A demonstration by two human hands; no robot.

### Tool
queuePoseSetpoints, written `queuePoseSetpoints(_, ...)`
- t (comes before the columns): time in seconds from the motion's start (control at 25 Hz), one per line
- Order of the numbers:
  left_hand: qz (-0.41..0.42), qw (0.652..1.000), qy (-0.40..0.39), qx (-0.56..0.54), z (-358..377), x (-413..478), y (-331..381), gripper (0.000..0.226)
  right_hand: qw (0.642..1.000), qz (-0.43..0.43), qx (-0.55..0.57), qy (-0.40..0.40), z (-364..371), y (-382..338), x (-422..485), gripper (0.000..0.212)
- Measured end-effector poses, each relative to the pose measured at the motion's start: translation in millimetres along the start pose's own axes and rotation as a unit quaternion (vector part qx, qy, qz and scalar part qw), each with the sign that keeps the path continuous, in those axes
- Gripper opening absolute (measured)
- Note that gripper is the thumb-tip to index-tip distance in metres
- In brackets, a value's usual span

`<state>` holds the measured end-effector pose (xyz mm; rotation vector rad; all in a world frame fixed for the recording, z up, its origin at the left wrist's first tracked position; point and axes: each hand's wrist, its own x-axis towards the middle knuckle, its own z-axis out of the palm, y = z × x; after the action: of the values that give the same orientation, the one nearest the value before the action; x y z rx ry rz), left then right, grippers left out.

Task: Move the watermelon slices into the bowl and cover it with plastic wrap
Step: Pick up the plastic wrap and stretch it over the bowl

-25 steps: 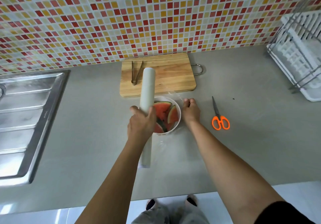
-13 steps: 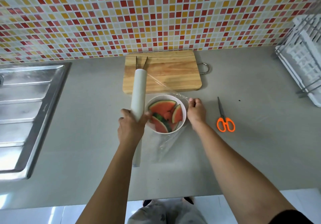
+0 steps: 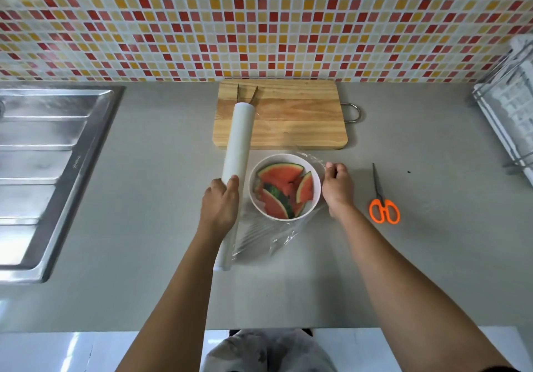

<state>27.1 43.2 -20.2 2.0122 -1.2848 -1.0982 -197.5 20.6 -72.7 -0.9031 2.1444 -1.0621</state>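
Clear plastic wrap (image 3: 261, 234) between left hand (image 3: 220, 205) and right hand (image 3: 337, 188), over bowl (image 3: 316, 179).

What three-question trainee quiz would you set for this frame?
1. True or false: the watermelon slices lie in the white bowl.
2. Which hand grips the plastic wrap roll?
3. What lies right of the right hand: A orange-handled scissors, B knife, C spoon?

Key: 1 true. 2 the left hand. 3 A.
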Motion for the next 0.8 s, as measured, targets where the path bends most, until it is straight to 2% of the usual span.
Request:
queuePoseSetpoints(0.12,-0.008,1.000,0.024,0.018,-3.3,0.0,-9.8,0.039,1.000,-0.002,-0.001,0.005,0.1,-0.4,0.6,0.032)
queuePoseSetpoints(0.4,0.004,0.996,0.021,0.085,1.0,1.2,-15.1,0.042,1.000,-0.001,-0.008,0.005,1.2,1.0,0.8,0.032)
queuePoseSetpoints(0.52,-0.006,0.998,0.007,0.062,1.6,4.5,-18.3,0.044,1.000,0.003,-0.003,0.004,1.2,1.1,0.3,0.033)
queuePoseSetpoints(0.64,-0.030,0.999,-0.011,0.026,-0.6,8.2,-21.3,0.035,1.000,0.009,0.003,-0.008,0.9,1.4,-0.2,0.033)
queuePoseSetpoints(0.8,0.032,0.993,-0.014,0.112,-0.9,5.4,-19.5,0.039,0.999,0.022,0.007,-0.022,0.8,1.2,-0.1,0.034)
